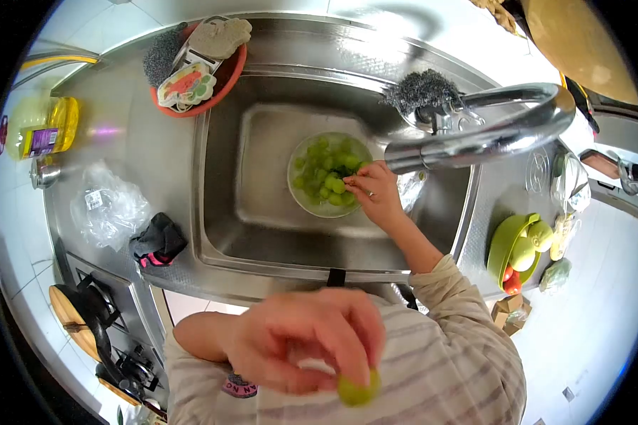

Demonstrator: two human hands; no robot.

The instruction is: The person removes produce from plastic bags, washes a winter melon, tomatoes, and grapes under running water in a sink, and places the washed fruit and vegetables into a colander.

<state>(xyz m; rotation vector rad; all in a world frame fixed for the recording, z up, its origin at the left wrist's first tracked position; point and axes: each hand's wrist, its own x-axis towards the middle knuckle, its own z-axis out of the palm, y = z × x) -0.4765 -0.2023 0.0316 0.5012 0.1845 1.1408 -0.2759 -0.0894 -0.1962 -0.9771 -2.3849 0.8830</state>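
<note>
My left hand (305, 340) is raised close to the camera, somewhat blurred, with its fingertips pinching a single green grape (359, 388). Down in the sink, my right hand (377, 191), a ring on one finger, reaches over a clear bowl (297, 197) of green grapes (321, 161). Its thumb and fingers are closed at a grape on the bowl's right side; the exact contact is partly hidden by the fingers. The bowl rests on the bottom of the steel sink (255, 230).
A chrome faucet (496, 138) arches over the sink's right side, beside a steel scouring pad (422, 91). A red basket (232, 81) with sponges stands back left. A plastic bag (110, 205) and dark cloth (158, 239) lie left. A green basket (502, 241) of produce stands right.
</note>
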